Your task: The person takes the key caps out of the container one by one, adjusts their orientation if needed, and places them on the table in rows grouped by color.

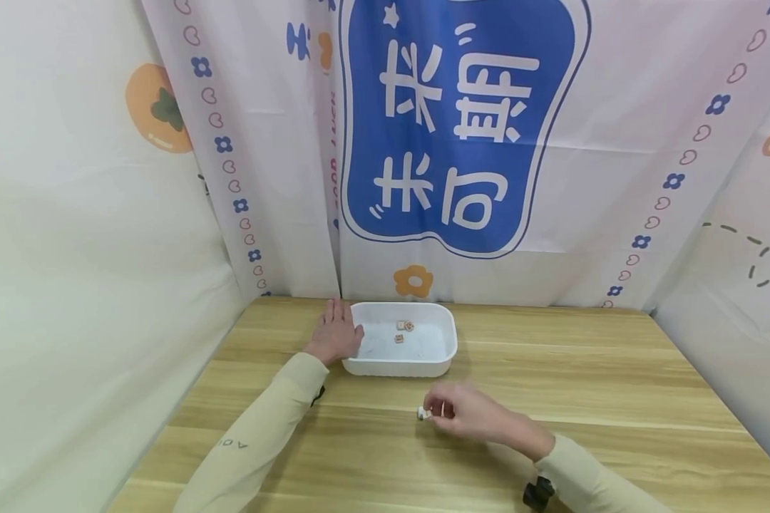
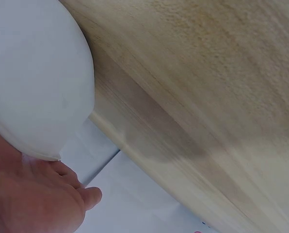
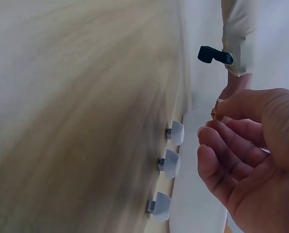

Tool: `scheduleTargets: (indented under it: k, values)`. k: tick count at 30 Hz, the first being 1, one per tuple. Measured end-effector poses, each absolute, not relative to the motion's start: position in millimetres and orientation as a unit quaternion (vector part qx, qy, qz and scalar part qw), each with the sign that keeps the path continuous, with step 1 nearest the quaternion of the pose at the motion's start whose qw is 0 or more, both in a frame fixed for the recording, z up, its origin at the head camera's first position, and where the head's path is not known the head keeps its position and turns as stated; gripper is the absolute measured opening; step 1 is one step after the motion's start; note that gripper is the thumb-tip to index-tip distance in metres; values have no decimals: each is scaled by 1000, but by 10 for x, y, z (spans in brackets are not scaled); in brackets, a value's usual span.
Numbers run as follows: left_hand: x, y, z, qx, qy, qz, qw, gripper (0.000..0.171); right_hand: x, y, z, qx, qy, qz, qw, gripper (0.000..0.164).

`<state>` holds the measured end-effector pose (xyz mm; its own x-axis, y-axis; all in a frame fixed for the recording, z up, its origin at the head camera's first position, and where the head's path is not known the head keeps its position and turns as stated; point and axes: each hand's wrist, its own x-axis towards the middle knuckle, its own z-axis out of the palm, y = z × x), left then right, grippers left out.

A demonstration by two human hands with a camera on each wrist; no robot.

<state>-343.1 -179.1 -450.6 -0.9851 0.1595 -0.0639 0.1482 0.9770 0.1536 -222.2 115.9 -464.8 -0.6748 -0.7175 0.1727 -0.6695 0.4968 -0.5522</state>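
My left hand [image 1: 336,333] rests on the left rim of a white plastic tray [image 1: 398,368], fingers stretched forward and thumb over the edge. The left wrist view shows that hand [image 2: 35,194] close against the tray's outer wall [image 2: 42,82]. Inside the tray lie several small orange-brown pieces [image 1: 399,339]. In front of the tray, my right hand [image 1: 465,412] is low over the table. Its thumb and forefinger pinch a small orange-brown piece [image 3: 216,110], mostly covered by the fingertips. Close by stand three white-topped pieces with grey stems [image 3: 169,163]; the head view shows one white piece [image 1: 423,413] beside the fingers.
The wooden table [image 1: 616,399] ends at a printed curtain [image 1: 295,214] along its back edge. White cloth sheets [image 1: 90,285] hang at the left and right. A dark strap mount [image 1: 539,493] sits at the right wrist.
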Motion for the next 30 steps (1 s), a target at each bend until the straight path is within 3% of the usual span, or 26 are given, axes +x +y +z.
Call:
scheduleTargets:
  k: [30]
  values:
    - [-3467, -1792, -4514, 70, 993, 76, 48, 72, -2088, 1024, -4789, -397, 881, -245, 75, 8]
